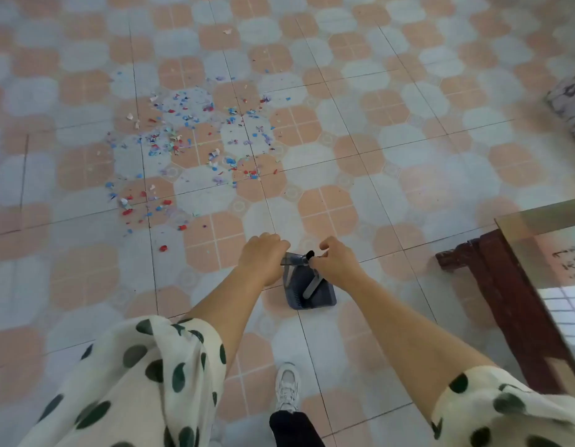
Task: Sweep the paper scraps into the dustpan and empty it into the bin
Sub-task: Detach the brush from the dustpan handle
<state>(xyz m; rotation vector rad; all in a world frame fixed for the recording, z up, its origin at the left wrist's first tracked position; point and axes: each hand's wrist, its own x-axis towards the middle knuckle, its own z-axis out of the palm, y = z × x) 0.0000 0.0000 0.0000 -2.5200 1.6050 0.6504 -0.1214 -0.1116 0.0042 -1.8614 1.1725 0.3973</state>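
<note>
The head view looks down on a tiled floor (392, 130) of peach and pale blue octagons. The dustpan (312, 293), a dark blue-grey pan, stands on the floor close in front of the person, and everything else can be placed from it. Directly above the pan, the left hand (263, 258) has its fingers curled over one end of a dark handle top; the fingers' undersides are hidden, so how much of it they enclose is unclear. The right hand (336, 261) pinches a black tip at the other end, fingers bent tight around it. Whether a broom is clipped to the dustpan's handle is hard to make out; only grey bars show against the pan.

The paper scraps (196, 137), red, blue, white and lilac, lie scattered well beyond the dustpan and to its left, with a few strays nearer. No bin shows.

Right of the dustpan stands a glass-topped table (505, 285) with a dark wooden frame, cut off by the edge. Below the dustpan a white shoe (287, 387) rests on the floor. Spotted sleeves (144, 375) fill the bottom corners.
</note>
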